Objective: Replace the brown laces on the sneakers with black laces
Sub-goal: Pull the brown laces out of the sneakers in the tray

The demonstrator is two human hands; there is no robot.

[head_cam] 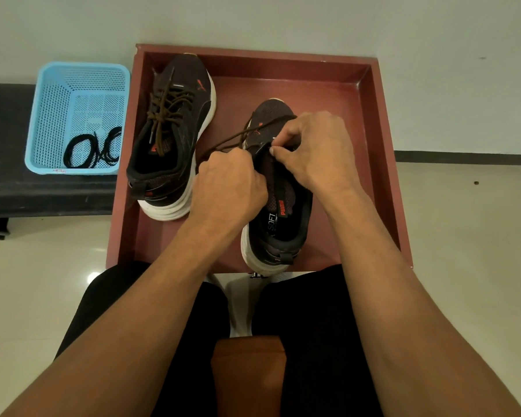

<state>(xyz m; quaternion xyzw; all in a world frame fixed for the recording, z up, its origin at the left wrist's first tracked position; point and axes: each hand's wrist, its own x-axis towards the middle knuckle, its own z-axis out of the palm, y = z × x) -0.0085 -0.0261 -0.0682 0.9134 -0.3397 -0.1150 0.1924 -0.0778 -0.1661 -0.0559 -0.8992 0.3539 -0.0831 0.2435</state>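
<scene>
Two sneakers: we see a dark Puma pair with white soles, both inside the red-brown tray [387, 152], toes pointing away from us.
Right sneaker [278, 224]: it sits near the tray's front edge. Its tongue area is open and the printed insole is visible.
Brown lace [238, 135]: loosened strands stretch over this sneaker's forefoot and cross there, running out to both hands.
Left hand [229, 182]: curled into a fist beside the sneaker's left flank, and we see the lace run into its grip.
Right hand [316, 145]: fingers bent over the eyelet rows, thumb and forefinger pinched together. The lace passes in under the knuckles, though we cannot tell which eyelet it leaves.
Left sneaker [190, 121]: at the tray's back left, tilted toward its outer side and apart from the hands.
Brown laces on it [166, 115]: threaded through all the eyelets, ends lying loose over the tongue.
Black laces [94, 149]: coiled in the near right corner of the blue basket [54, 115].
Basket's place: on a dark tabletop [6, 145], just left of the tray.
Around us: pale glossy floor tiles [42, 266], a plain wall [283, 19] behind the tray, and black trousers [313, 326] on our knees at the tray's front edge.
</scene>
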